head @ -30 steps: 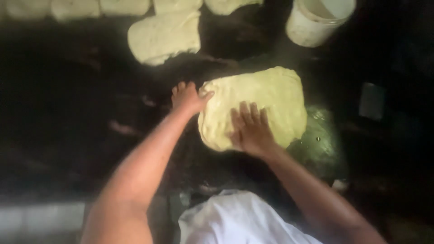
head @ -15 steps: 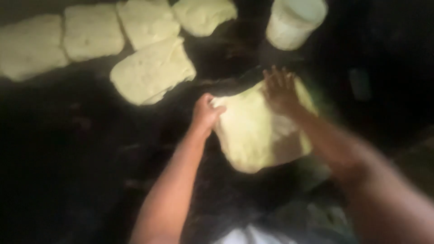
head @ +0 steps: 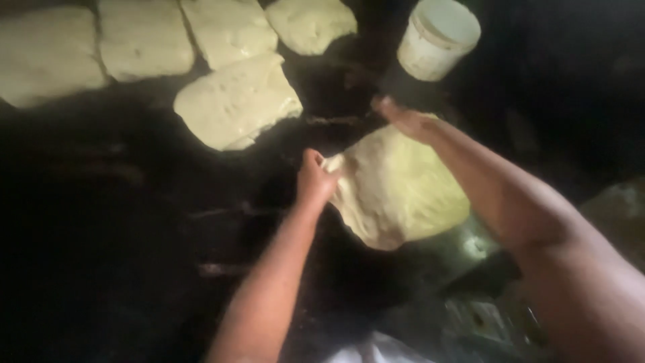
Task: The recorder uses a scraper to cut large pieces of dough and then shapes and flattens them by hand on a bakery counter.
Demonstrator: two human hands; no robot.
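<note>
At centre frame the left hand (head: 316, 180) is pinching, fingers clamped, the near edge of a soft, floppy dough sheet (head: 396, 191), likely stretchy and tear-prone, while the right hand (head: 403, 119), fingers together, is lifting its far edge.

1. The dark tabletop (head: 101, 255) on the left and lower left carries nothing visible; a hand can pass there freely.
2. At the far edge a row of flat dough pieces (head: 144, 37) lies close together, leaving almost no gaps.
3. One more dough slab (head: 235, 101) lies just in front of this row.
4. The white bucket (head: 437, 37) stands at the far right, near the right hand (head: 403, 121).
5. Between the slab and the large dough sheet (head: 396, 195) there is a narrow dark passage.
6. The lower right is too dim to judge.
</note>
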